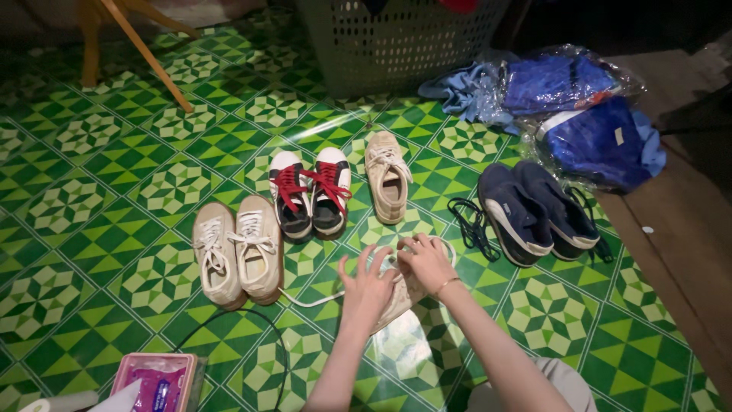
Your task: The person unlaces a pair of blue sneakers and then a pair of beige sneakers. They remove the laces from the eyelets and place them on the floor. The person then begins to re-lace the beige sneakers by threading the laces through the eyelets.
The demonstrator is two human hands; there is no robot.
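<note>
pink packet (pixel 152 385) at the bottom edge, closest to the lens, its flap partly open, a black cable (pixel 252 320) curving past it across the floor.

green-and-white tiled floor (pixel 99 191) — carries everything listed below.

grey laundry basket (pixel 389 42), top of frame, cloth showing over its rim.

blue garments in clear bags (pixel 587 130), upper right, stacked against each other.

navy sneakers (pixel 537 210), a pair, side by side; loose black lace (pixel 467 221) lying just to their left.

beige sneakers (pixel 238 252), a pair, laced, left of centre.

black-and-white sneakers (pixel 311 194) with red laces, a pair, toes toward the basket.

single beige sneaker (pixel 387 183), laced, standing alone beyond the hands.

cream sneaker (pixel 404 294) — the item being worked on, lying tilted on the floor directly under both hands, mostly covered by them.

white lace (pixel 309 301), one end trailing left from that shoe toward the beige pair.

left hand (pixel 367 286): fingers spread, resting on the shoe's upper, steadying it.

right hand (pixel 425 259): fingers pinched together at the lace near the eyelets.

judged step: lacing or tightening, mid-way. next move would call for a firm pinch on the lace tip and a steady shoe.
</note>
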